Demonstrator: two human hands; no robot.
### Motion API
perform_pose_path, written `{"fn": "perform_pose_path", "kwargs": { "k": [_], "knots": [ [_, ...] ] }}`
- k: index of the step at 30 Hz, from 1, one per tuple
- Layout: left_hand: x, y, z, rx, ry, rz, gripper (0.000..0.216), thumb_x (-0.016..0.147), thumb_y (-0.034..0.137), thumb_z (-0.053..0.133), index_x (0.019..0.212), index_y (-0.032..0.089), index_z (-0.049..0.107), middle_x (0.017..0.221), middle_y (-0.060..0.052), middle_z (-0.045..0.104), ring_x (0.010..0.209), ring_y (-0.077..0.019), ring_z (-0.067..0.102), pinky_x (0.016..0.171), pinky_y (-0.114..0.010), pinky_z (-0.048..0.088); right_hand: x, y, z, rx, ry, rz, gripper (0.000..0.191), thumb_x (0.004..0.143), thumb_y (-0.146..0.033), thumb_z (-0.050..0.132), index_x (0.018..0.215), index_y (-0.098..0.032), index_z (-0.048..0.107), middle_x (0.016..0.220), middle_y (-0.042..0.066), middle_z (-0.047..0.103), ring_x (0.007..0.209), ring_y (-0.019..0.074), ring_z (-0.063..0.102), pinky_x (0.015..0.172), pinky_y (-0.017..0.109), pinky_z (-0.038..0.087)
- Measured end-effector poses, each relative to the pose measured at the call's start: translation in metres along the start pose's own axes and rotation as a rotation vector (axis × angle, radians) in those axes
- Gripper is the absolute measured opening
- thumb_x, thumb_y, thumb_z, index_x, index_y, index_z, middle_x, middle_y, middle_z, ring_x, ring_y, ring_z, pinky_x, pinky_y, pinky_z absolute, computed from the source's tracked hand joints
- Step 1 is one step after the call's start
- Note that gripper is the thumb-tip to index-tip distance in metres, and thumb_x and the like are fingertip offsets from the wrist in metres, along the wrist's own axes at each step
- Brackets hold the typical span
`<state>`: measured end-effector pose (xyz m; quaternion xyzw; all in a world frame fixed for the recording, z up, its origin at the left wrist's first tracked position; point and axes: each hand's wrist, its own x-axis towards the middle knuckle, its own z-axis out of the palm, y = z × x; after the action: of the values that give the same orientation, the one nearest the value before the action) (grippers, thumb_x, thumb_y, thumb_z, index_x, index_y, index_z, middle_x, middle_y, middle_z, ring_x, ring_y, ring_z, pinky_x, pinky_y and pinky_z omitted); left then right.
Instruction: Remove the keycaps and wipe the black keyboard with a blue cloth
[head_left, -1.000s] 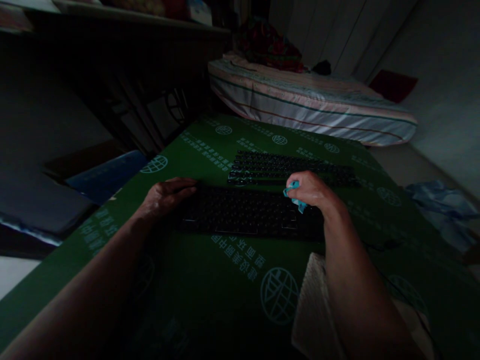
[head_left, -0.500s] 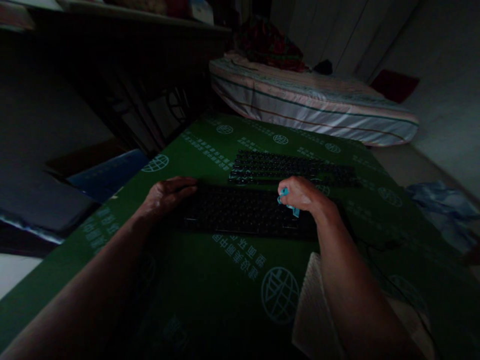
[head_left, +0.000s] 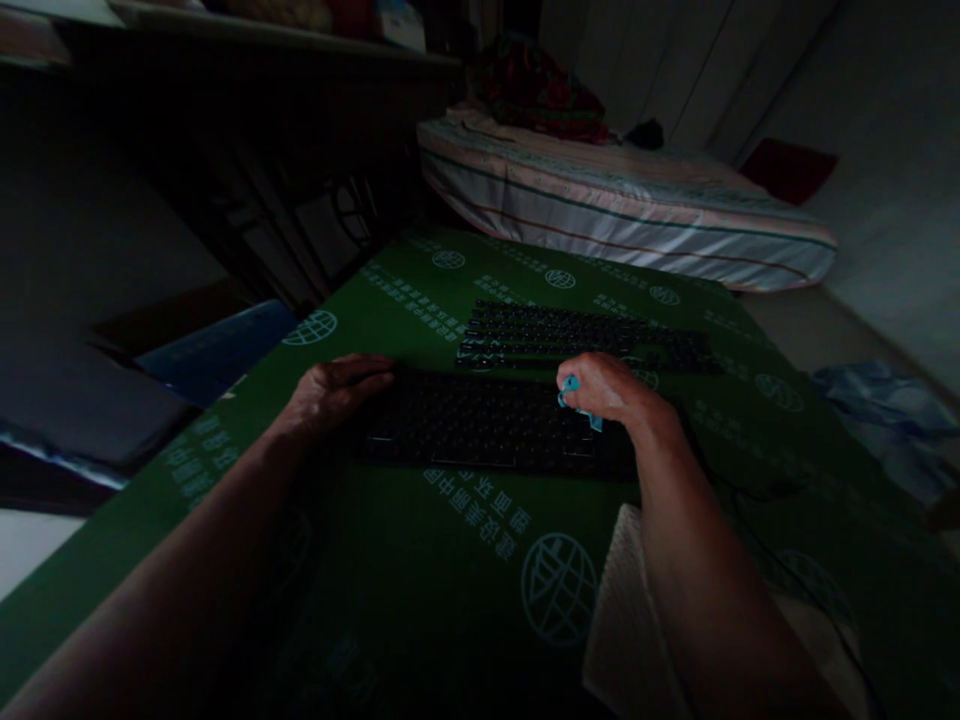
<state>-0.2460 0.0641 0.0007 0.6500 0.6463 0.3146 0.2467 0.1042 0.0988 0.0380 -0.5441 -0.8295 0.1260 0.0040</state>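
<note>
A black keyboard lies on the green printed table cover; most of its keycaps are off, and rows of small bumps show. My left hand holds its left end, fingers close together over the edge. Over the keyboard's right part, my right hand is closed round a small light-blue plastic tool, whose kind I cannot make out. The tool's lower end points down at the keyboard, but contact is unclear. Just behind, loose black keycaps lie in rows on the cover.
A pale folded cloth lies below my right forearm. The keyboard's dark cable runs down the right side. Beyond the green table cover stands a bed with a striped sheet. A dark shelf or desk is at the left.
The light-blue tool has shifted very slightly to the right in my right hand. My left hand and the keyboard stay in place.
</note>
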Motion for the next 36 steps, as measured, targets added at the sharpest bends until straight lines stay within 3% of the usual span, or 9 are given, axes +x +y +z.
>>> {"fn": "perform_pose_path", "kwargs": {
  "k": [12, 36],
  "knots": [
    [0.0008, -0.0035, -0.001, -0.002, -0.019, 0.067, 0.073, 0.067, 0.073, 0.056, 0.105, 0.013, 0.07, 0.118, -0.013, 0.066, 0.112, -0.0299, 0.06, 0.104, -0.04, 0.041, -0.0013, 0.0034, 0.0008, 0.007, -0.017, 0.042, 0.016, 0.069, -0.012, 0.064, 0.08, -0.021, 0.071, 0.072, 0.001, 0.069, 0.066, 0.0137, 0.061, 0.054, 0.021, 0.032],
    [-0.0003, 0.0013, 0.0005, -0.016, 0.01, 0.0, 0.075, 0.061, 0.077, 0.059, 0.103, 0.016, 0.071, 0.118, -0.011, 0.066, 0.11, -0.0297, 0.06, 0.104, -0.038, 0.041, 0.0023, 0.0006, 0.0044, -0.004, -0.041, 0.107, 0.018, 0.065, -0.015, 0.065, 0.079, -0.02, 0.073, 0.074, 0.004, 0.072, 0.068, 0.017, 0.066, 0.051, 0.022, 0.035]
  ]
}}
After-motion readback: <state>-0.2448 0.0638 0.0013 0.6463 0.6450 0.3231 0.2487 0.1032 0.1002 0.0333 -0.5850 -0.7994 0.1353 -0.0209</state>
